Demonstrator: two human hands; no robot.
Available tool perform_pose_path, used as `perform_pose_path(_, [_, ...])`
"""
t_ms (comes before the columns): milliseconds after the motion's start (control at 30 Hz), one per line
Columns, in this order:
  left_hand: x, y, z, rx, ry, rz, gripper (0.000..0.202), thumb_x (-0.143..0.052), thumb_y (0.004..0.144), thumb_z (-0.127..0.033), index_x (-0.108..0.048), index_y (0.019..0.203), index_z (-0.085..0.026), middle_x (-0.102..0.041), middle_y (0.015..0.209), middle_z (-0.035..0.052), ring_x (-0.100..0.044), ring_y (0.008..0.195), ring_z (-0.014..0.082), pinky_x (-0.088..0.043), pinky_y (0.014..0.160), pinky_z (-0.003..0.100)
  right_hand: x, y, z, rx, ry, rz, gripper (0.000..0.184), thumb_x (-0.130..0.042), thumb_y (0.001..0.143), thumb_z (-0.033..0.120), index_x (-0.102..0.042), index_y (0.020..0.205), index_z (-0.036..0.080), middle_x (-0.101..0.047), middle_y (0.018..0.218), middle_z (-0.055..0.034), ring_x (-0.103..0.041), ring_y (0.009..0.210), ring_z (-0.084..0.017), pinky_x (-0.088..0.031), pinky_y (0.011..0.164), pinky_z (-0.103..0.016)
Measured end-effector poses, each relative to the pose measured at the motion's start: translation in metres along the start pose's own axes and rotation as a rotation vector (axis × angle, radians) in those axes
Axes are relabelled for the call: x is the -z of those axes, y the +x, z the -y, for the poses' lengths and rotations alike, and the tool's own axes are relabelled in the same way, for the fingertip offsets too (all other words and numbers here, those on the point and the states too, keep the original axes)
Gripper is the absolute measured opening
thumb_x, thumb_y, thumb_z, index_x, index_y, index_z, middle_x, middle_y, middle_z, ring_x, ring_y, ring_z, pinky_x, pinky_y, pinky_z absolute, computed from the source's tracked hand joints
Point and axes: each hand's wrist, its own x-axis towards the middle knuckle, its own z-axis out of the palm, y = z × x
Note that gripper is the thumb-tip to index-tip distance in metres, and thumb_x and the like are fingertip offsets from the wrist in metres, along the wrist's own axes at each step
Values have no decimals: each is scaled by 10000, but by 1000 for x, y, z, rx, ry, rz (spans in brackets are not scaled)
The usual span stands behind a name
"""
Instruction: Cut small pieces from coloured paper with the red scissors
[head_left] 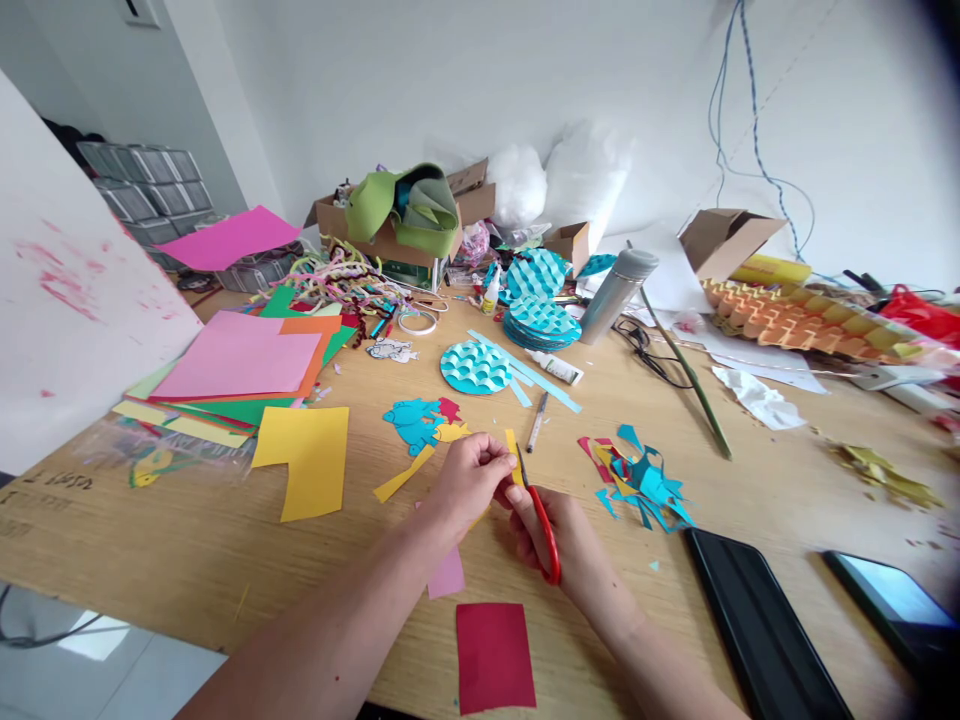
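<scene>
A narrow strip of yellow paper (511, 440) stands near the middle of the worktop (360, 590), between the two hands. The left grip (472, 482) is pinched together on it, thumb against finger, with the strip's upper end sticking up past the fingertips. The right grip (562, 530) is closed around the red handles of the scissors (541, 515), whose blades point up and away beside the strip; how far the blades are parted I cannot tell.

Just beyond the left grip lie blue paper cutouts (413, 425), a small red cutout (449, 409) and a yellow one, partly hidden by the hand. A pink paper (448, 577) shows partly beneath the left forearm, and a dark red sheet (495, 658) lies nearer the body, between the forearms. A pen (537, 422) lies just past the scissors. To the right of the hands is a heap of mostly blue scraps (654, 490); to the left, a notched yellow sheet (316, 462). Farther back sits a scalloped teal disc (475, 367).
</scene>
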Motion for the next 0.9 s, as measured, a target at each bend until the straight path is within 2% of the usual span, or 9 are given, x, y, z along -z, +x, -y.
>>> perform_pose_path(167, [1, 2, -2, 23, -75, 4, 137, -618, 666, -244, -510, 635, -166, -565, 518, -17, -534, 441, 103, -439, 457, 218, 6, -1, 4, 22, 25, -44, 553, -473, 735, 719, -475, 607, 181, -465, 415, 38, -408, 339, -78, -287, 346, -189])
perform_pose_path(333, [7, 6, -4, 14, -165, -30, 163, -638, 660, -274, -519, 661, -163, -605, 515, 8, -566, 425, 126, -479, 453, 245, 42, 2, 14, 24, -109, -315, 538, -396, 800, 678, -511, 621, 184, -532, 473, -8, -488, 381, -122, -357, 398, -231])
perform_pose_path(400, [10, 8, -6, 13, -205, -28, 158, -645, 650, -257, -523, 655, -158, -616, 531, 17, -590, 450, 135, -492, 463, 247, 57, 5, 14, 67, -301, -405, 496, -408, 820, 642, -513, 631, 196, -567, 514, -35, -551, 447, -167, -383, 446, -260])
perform_pose_path(500, [13, 9, -11, 25, -268, -37, 156, -651, 643, -233, -518, 673, -158, -641, 564, 33, -606, 461, 146, -499, 457, 251, 68, 11, 8, 165, -804, -567, 396, -461, 842, 546, -472, 619, 219, -593, 551, -67, -591, 552, -235, -360, 508, -296])
perform_pose_path(600, [14, 9, -13, 52, -299, -57, 151, -632, 653, -204, -495, 702, -164, -676, 611, 63, -622, 475, 157, -495, 449, 248, 69, 16, -2, 310, -1063, -597, 276, -473, 871, 431, -502, 711, 209, -649, 683, -107, -617, 724, -285, -390, 599, -326])
perform_pose_path(667, [15, 9, -14, 66, -293, -32, 142, -618, 663, -195, -486, 707, -166, -675, 603, 68, -624, 475, 161, -494, 447, 249, 69, 18, -7, 368, -1169, -621, 217, -497, 866, 389, -536, 781, 194, -669, 772, -126, -605, 833, -321, -407, 661, -357])
perform_pose_path(800, [15, 8, -11, 111, -273, 69, 147, -616, 666, -206, -480, 710, -171, -653, 560, 55, -621, 464, 175, -482, 436, 256, 71, 20, -8, 379, -1156, -678, 167, -503, 863, 331, -555, 826, 176, -677, 852, -140, -593, 873, -335, -426, 699, -392])
perform_pose_path(900, [15, 9, -11, 114, -256, 48, 123, -606, 655, -179, -496, 706, -164, -641, 550, 44, -611, 458, 158, -465, 440, 233, 69, 19, -2, 363, -976, -624, 127, -511, 831, 289, -555, 791, 177, -680, 827, -139, -609, 854, -322, -446, 711, -397])
